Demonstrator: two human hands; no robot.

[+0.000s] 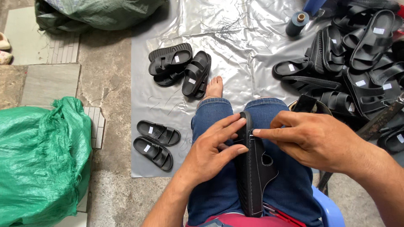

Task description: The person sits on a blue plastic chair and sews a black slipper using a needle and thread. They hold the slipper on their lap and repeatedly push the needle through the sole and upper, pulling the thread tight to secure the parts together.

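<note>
Black sandals [176, 65] on silver sheet [248, 54]

Matt black sandal [254, 168], glossy plastic sheet [248, 46]

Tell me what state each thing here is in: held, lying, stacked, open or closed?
Black sandal: on edge across the lap, held by both hands.
Left hand: grip closed around the sandal's sole.
Right hand: fingertips pinched at the sandal's edge.
Sandal pair: lying flat, side by side on the plastic sheet.
Sandal pile: heaped loosely at right.
Thread spool: upright.
Green sack: full, bunched shut.
</note>
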